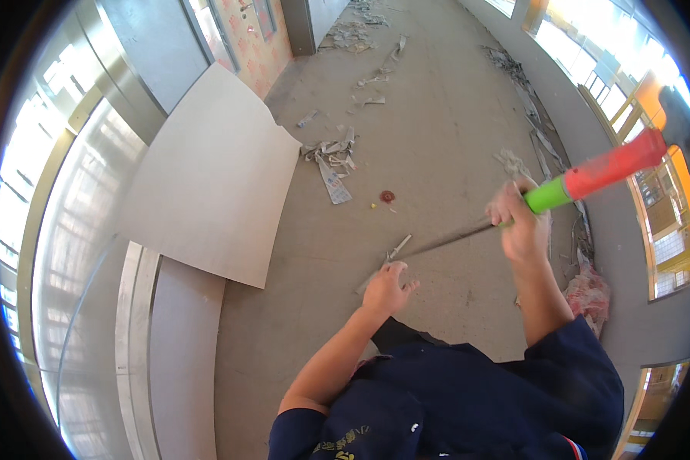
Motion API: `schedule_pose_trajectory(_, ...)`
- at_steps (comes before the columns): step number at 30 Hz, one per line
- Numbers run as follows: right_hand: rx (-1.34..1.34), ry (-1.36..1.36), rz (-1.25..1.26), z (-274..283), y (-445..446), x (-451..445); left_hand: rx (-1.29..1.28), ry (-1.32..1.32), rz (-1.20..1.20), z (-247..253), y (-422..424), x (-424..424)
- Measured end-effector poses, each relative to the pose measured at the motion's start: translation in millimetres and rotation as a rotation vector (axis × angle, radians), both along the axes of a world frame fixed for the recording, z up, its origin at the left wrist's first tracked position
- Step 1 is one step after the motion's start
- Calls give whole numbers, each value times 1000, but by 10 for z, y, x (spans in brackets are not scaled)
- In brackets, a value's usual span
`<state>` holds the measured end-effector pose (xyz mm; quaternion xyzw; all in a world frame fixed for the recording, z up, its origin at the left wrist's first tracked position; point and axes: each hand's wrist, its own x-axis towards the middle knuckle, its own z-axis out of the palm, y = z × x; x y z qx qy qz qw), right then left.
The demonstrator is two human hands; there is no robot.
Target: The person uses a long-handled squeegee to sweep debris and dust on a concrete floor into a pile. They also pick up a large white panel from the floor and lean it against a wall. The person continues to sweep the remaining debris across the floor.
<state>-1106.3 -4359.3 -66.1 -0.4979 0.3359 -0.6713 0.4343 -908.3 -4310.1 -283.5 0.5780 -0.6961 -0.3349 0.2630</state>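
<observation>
My right hand [520, 224] is closed round the green section of a long tool with a red and green barrel [615, 164]. A black part sits at its upper right end. From my fist a thin dark shaft [460, 236], blurred, slants down to the left towards my other hand. My left hand [388, 287] is low and in front of me, its fingers partly spread. Just beyond its fingertips is a thin pale strip-like object [401, 246]; whether the fingers hold it cannot be told. A reddish-brown disc [387, 196] lies on the floor farther ahead.
A large white panel [218, 167] leans at the left, above another pale board [187, 345]. Torn scraps [330, 155] lie on the floor [431, 115]. More debris [529, 103] runs along the right wall, with a crumpled red and white plastic bag [589, 296].
</observation>
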Motion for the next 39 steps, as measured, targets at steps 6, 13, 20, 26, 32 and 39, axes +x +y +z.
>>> schedule_pose_trajectory(6, -127, -34, 173, 308, -953, 512, -109, 57, 58, 151, -912, 374)
schedule_pose_trajectory(13, -211, -59, 360, 481, -1897, 1100, -276, 126, 185, 106, -2568, 672)
schedule_pose_trajectory(20, -193, -45, 327, 69, -3299, 1576, -325, -4, 298, -228, -4415, 1381)
schedule_pose_trajectory(26, -13, 163, 290, -410, -4561, 2092, -252, -10, 289, -788, -6005, 2011)
schedule_pose_trajectory(32, 122, 397, 300, -995, -5530, 2117, -8, -40, 69, -1286, -7029, 2130)
schedule_pose_trajectory(39, 244, 359, 92, -798, -5101, 1202, -128, -45, -360, -1236, -6903, 954)
